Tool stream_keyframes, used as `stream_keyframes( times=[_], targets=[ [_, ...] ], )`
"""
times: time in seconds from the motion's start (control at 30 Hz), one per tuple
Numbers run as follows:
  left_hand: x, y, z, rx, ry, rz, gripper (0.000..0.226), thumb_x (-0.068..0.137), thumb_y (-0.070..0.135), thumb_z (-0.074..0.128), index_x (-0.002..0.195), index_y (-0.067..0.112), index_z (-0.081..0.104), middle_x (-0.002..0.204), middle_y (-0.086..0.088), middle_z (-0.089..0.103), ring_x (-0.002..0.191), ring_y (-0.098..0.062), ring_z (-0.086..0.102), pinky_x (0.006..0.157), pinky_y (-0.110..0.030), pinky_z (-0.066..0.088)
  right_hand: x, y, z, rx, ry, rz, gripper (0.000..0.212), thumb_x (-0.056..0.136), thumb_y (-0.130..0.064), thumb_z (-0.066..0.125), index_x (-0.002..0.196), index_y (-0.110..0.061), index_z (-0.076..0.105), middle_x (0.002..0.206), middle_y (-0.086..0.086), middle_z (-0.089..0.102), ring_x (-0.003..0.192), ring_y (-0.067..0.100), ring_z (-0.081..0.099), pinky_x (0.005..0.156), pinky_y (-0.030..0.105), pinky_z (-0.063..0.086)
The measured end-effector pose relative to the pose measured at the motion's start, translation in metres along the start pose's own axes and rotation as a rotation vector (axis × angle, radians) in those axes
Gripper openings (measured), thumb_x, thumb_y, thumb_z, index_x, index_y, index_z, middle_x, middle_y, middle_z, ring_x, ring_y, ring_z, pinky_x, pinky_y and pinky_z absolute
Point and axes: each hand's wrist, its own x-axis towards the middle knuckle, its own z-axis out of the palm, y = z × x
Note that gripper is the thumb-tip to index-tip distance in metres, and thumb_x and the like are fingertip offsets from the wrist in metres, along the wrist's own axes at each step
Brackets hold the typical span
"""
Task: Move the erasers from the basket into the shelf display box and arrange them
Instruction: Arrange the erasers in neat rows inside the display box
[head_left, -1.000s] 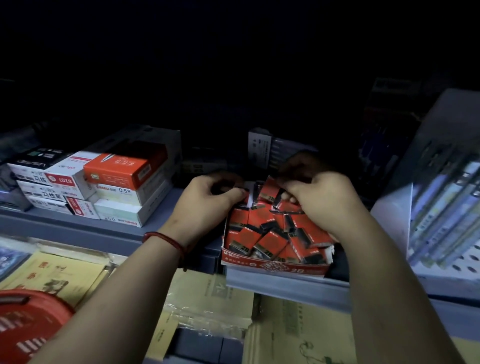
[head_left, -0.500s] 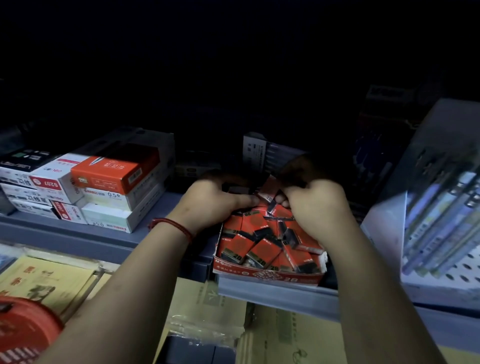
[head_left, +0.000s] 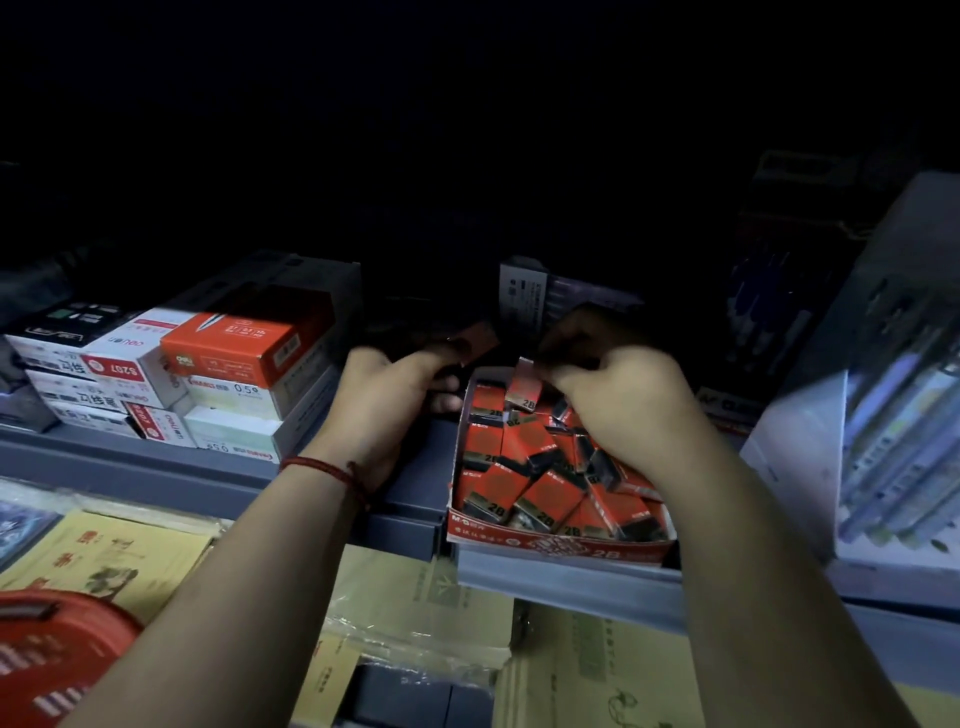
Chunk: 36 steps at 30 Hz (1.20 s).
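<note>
A red display box (head_left: 558, 551) marked 2B sits on the grey shelf, filled with several red-and-black erasers (head_left: 540, 493) lying at mixed angles. My right hand (head_left: 618, 400) hovers over the box's far end, its fingers pinching one eraser (head_left: 524, 387) tilted upright there. My left hand (head_left: 395, 395) is just left of the box, holding another reddish eraser (head_left: 475, 338) raised in the dark behind the box. The red basket (head_left: 52, 665) shows at the bottom left corner.
Stacked white and orange stationery boxes (head_left: 228, 358) stand on the shelf to the left. Packs of pens (head_left: 893, 441) lean at the right. Yellow paper packs (head_left: 426, 613) lie on the lower level. The shelf's back is dark.
My left hand has lifted away from the box to the left with an eraser in its fingers. My right hand has stayed at the box's far end, pinching an eraser.
</note>
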Motion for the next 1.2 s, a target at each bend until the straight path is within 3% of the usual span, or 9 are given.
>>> stream_keyframes(
  times=[0.3, 0.47, 0.6, 0.73, 0.83, 0.9, 1.0, 1.13, 1.2],
  targets=[
    [-0.004, -0.001, 0.0, -0.035, 0.024, 0.047, 0.018, 0.093, 0.004, 0.062, 0.077, 0.001, 0.068, 0.069, -0.011, 0.065, 0.056, -0.015, 0.062, 0.049, -0.02, 0.051, -0.001, 0.004, 0.0, -0.091, 0.022, -0.029, 0.016, 0.095, -0.015, 0.058, 0.1, -0.03, 0.062, 0.095, -0.006, 0.066, 0.085, 0.012, 0.062, 0.072, 0.029, 0.055],
    [-0.005, 0.0, -0.007, 0.061, -0.058, 0.087, 0.019, 0.094, 0.004, 0.057, 0.078, 0.003, 0.067, 0.07, -0.012, 0.065, 0.064, -0.024, 0.06, 0.053, -0.026, 0.049, -0.003, 0.001, -0.003, 0.015, 0.041, -0.004, 0.018, 0.094, -0.013, 0.059, 0.101, -0.029, 0.066, 0.091, -0.011, 0.066, 0.078, 0.001, 0.059, 0.061, 0.015, 0.047],
    [-0.01, 0.008, -0.02, 0.262, -0.275, 0.09, 0.018, 0.088, 0.011, 0.066, 0.104, 0.016, 0.074, 0.086, -0.02, 0.069, 0.081, -0.027, 0.061, 0.069, -0.028, 0.046, -0.003, 0.0, -0.005, 0.122, 0.05, 0.036, 0.017, 0.091, -0.017, 0.064, 0.096, -0.032, 0.069, 0.084, -0.01, 0.068, 0.076, 0.008, 0.064, 0.064, 0.022, 0.05],
    [-0.012, 0.018, -0.031, 0.328, -0.496, 0.121, 0.034, 0.079, 0.01, 0.068, 0.112, 0.012, 0.075, 0.109, -0.025, 0.072, 0.107, -0.046, 0.065, 0.097, -0.053, 0.05, -0.003, -0.002, -0.008, 0.199, 0.057, 0.065, 0.009, 0.087, -0.021, 0.069, 0.083, -0.029, 0.072, 0.066, -0.012, 0.067, 0.07, 0.006, 0.064, 0.059, 0.019, 0.046],
    [-0.013, 0.025, -0.035, 0.424, -0.604, 0.158, 0.033, 0.088, 0.004, 0.07, 0.121, 0.011, 0.071, 0.116, -0.009, 0.074, 0.114, -0.028, 0.068, 0.101, -0.037, 0.054, -0.006, -0.004, -0.007, 0.186, -0.015, 0.079, 0.004, 0.084, -0.029, 0.075, 0.081, -0.028, 0.073, 0.058, -0.016, 0.065, 0.061, 0.0, 0.062, 0.055, 0.015, 0.045],
    [-0.013, 0.027, -0.04, 0.46, -0.636, 0.14, 0.034, 0.091, 0.007, 0.066, 0.125, 0.011, 0.068, 0.12, -0.004, 0.073, 0.116, -0.02, 0.068, 0.103, -0.036, 0.052, -0.007, -0.004, -0.005, 0.162, -0.037, 0.078, 0.007, 0.084, -0.032, 0.076, 0.081, -0.027, 0.072, 0.057, -0.016, 0.064, 0.06, 0.001, 0.062, 0.056, 0.017, 0.045],
    [-0.015, 0.026, -0.044, 0.414, -0.613, 0.13, 0.036, 0.09, 0.012, 0.067, 0.126, 0.011, 0.068, 0.121, -0.004, 0.073, 0.116, -0.02, 0.068, 0.104, -0.036, 0.051, -0.008, -0.003, -0.006, 0.178, -0.009, 0.124, 0.017, 0.085, -0.034, 0.075, 0.071, -0.026, 0.068, 0.055, -0.012, 0.063, 0.05, -0.002, 0.057, 0.048, 0.016, 0.042],
    [-0.015, 0.017, -0.044, 0.299, -0.553, 0.116, 0.036, 0.085, 0.011, 0.074, 0.121, 0.01, 0.07, 0.115, -0.012, 0.074, 0.113, -0.026, 0.069, 0.096, -0.027, 0.054, -0.011, -0.005, -0.007, 0.102, -0.148, 0.04, 0.009, 0.084, -0.034, 0.076, 0.085, -0.026, 0.072, 0.078, -0.003, 0.072, 0.071, 0.016, 0.067, 0.064, 0.036, 0.054],
    [-0.013, 0.012, -0.042, 0.26, -0.51, 0.12, 0.038, 0.081, 0.012, 0.072, 0.119, 0.01, 0.071, 0.113, -0.012, 0.074, 0.11, -0.024, 0.069, 0.091, -0.023, 0.053, -0.012, -0.004, -0.005, 0.097, -0.23, -0.01, 0.008, 0.084, -0.032, 0.076, 0.085, -0.024, 0.074, 0.078, -0.008, 0.071, 0.064, 0.016, 0.063, 0.061, 0.034, 0.053]
  ],
)
